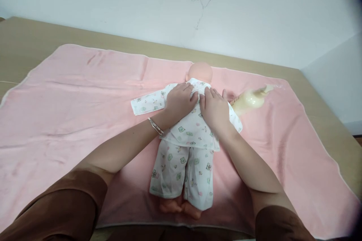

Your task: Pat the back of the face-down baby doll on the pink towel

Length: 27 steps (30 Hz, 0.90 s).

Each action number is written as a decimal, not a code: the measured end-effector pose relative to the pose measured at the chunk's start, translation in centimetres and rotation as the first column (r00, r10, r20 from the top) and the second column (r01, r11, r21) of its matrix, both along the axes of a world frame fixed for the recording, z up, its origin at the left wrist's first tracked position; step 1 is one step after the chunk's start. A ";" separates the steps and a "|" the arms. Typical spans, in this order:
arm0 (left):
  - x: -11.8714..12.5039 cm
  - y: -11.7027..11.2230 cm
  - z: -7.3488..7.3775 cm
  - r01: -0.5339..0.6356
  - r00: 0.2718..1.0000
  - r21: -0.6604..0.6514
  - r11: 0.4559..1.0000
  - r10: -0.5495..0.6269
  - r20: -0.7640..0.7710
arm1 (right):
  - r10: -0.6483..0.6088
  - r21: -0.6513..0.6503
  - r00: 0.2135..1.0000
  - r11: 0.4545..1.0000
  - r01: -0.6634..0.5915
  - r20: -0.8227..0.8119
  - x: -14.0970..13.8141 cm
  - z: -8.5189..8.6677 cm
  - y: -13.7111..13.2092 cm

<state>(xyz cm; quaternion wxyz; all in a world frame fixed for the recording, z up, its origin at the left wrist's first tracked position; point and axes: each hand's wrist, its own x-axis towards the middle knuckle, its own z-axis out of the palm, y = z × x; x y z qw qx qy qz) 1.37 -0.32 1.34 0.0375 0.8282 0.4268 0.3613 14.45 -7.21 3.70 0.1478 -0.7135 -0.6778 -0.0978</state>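
Note:
A baby doll (200,72) lies on a pink blanket (85,94), head toward the wall and feet toward me. It wears a white printed top (192,126) and matching trousers (181,173). My left hand (180,99) rests on the doll's left shoulder, fingers curled at the collar of the top. My right hand (215,106) lies beside it on the right shoulder, fingers pressed at the collar too. The doll's bare right arm (250,99) sticks out to the right, out of its sleeve. The empty left sleeve (147,102) lies flat to the left. A bracelet circles my left wrist.
The blanket covers most of a wooden table (28,34) that stands against a white wall (181,7). The table's right edge (325,109) runs close to the blanket. The doll's bare feet (181,207) lie near the blanket's front edge.

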 end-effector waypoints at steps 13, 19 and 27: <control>0.0 1.4 -0.5 0.052 0.999 -0.095 0.994 -0.051 0.007 | 0.056 -0.121 0.993 0.990 -0.069 -0.107 2.2 -0.2 1.5; -0.1 -0.2 -0.2 -0.047 0.999 0.014 0.999 0.047 0.007 | -0.017 0.011 0.999 1.000 0.017 0.035 -0.7 0.3 -0.6; -0.2 -0.1 0.0 -0.087 0.996 0.005 0.996 0.087 -0.014 | -0.038 -0.054 0.996 0.998 0.034 -0.080 0.2 -0.2 0.2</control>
